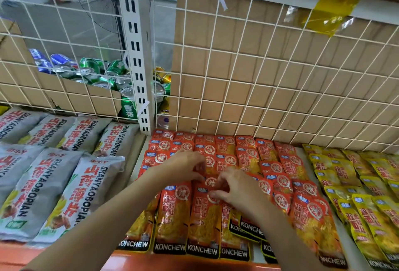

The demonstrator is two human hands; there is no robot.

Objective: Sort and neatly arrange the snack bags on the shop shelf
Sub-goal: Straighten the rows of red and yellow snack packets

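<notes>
Pinching red KONCHEW bags [172,212]: left hand [185,167], right hand [237,190].

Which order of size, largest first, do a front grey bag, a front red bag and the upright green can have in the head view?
1. front grey bag
2. front red bag
3. green can; it stands farther back behind the wire grid, so its real size against the bags is unsure.

You have glossy plastic film on the red snack bags [172,212] and yellow bags [367,223]; the grey bags [43,184] look duller. The wire grid [272,80] is white-coated metal, backed by matt brown cardboard [218,33]. The cans [90,70] show shiny metal tops.
</notes>
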